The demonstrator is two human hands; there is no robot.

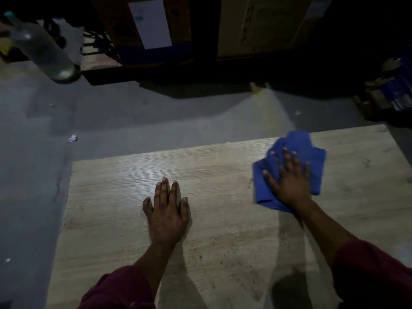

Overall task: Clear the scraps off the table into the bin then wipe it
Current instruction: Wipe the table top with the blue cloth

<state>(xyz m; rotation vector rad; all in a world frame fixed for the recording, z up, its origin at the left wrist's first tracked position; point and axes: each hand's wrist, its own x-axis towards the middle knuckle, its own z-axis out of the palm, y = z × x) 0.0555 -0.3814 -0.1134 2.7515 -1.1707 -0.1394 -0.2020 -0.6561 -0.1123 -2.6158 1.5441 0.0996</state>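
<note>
Head view: we see a paper scrap (72, 138) on the floor left of the table (107, 197), left hand (166, 216) flat, fingers straight, bare wood around. Right hand (289, 181) presses spread fingers on blue cloth (298, 143) near the far edge, long axis diagonal.

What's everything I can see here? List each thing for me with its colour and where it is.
table: one, pale wood grain, fills the lower frame
cloth: one, blue, crumpled on the table's far right part
bottle: one, clear, upper left, blurred
cardboard boxes: at least two, brown, across the floor at top
paper scrap: one, whitish, on the grey floor left of the table
left hand: flat on the table, fingers straight
right hand: pressing flat on the cloth
sleeves: two, dark red, bottom edge
</note>
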